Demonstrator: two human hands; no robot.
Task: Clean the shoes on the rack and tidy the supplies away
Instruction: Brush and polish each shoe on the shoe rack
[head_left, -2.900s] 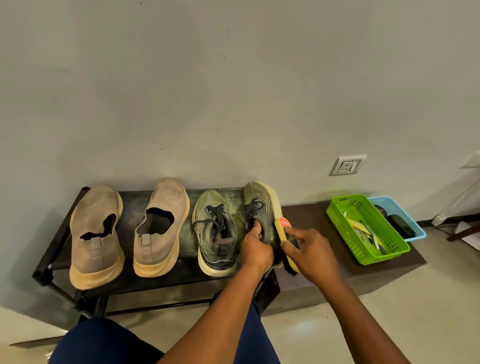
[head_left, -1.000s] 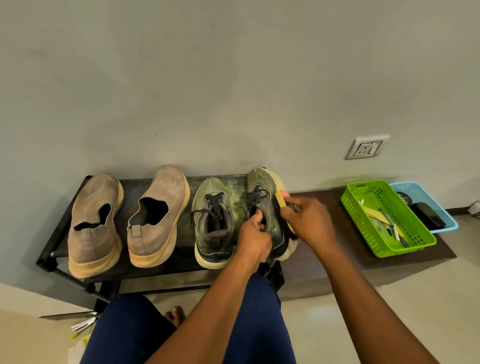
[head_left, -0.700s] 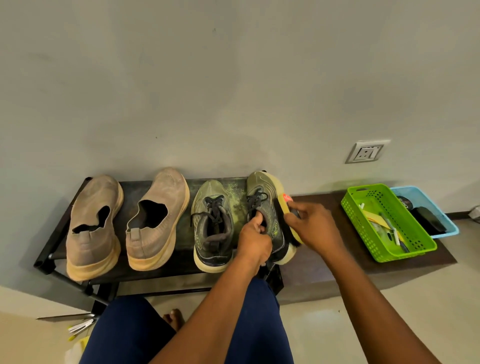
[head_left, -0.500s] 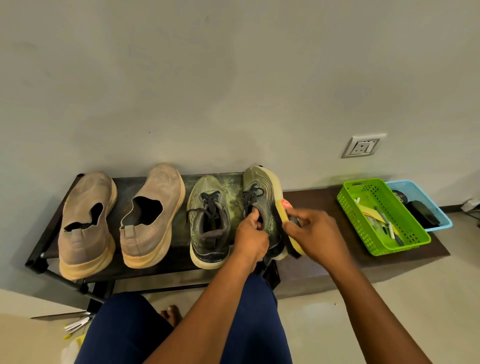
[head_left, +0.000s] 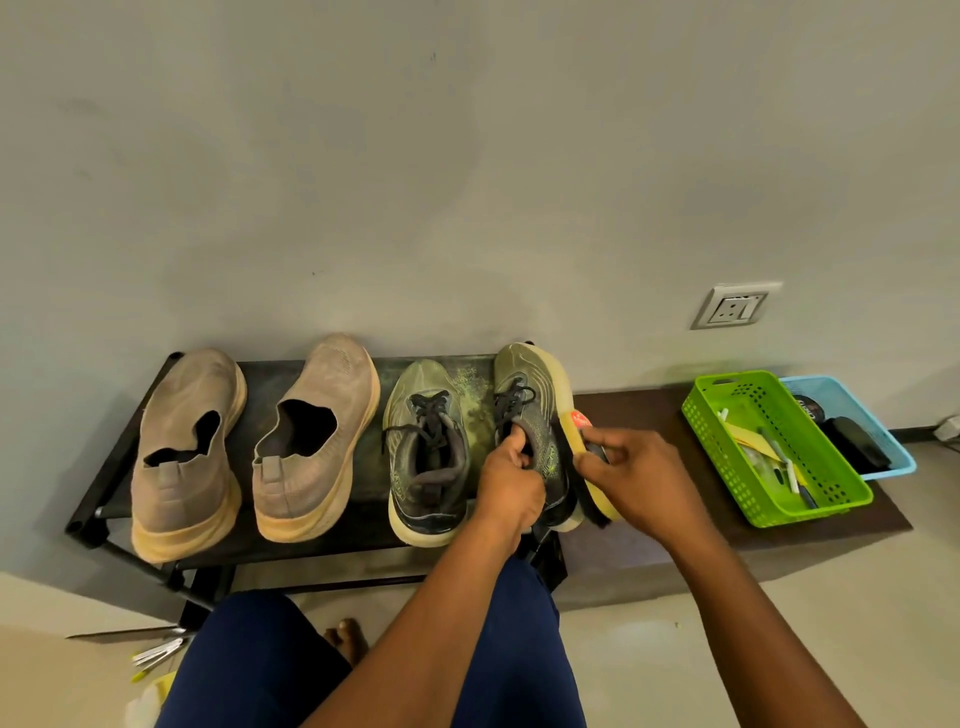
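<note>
Two tan slip-on shoes (head_left: 187, 452) (head_left: 319, 436) and two olive-green laced sneakers stand on the black shoe rack (head_left: 270, 371). The left sneaker (head_left: 423, 452) lies flat. The right sneaker (head_left: 524, 395) is tipped onto its side, sole to the right. My left hand (head_left: 511, 488) grips its collar at the heel opening. My right hand (head_left: 639, 480) holds a shoe brush (head_left: 587, 457) with a yellow back, a red sticker and black bristles, pressed against the sneaker's outer side.
A dark brown ledge (head_left: 644, 410) runs right of the rack. On it stand a green basket (head_left: 727, 447) with pens and papers, and a blue basket (head_left: 883, 452) holding a black brush and a polish tin. A wall socket (head_left: 737, 306) sits above. My knees are below the rack.
The brush in my right hand has slid back and forth along the tilted sneaker's side, now lying toward the heel end. My left hand keeps its hold on the collar.
</note>
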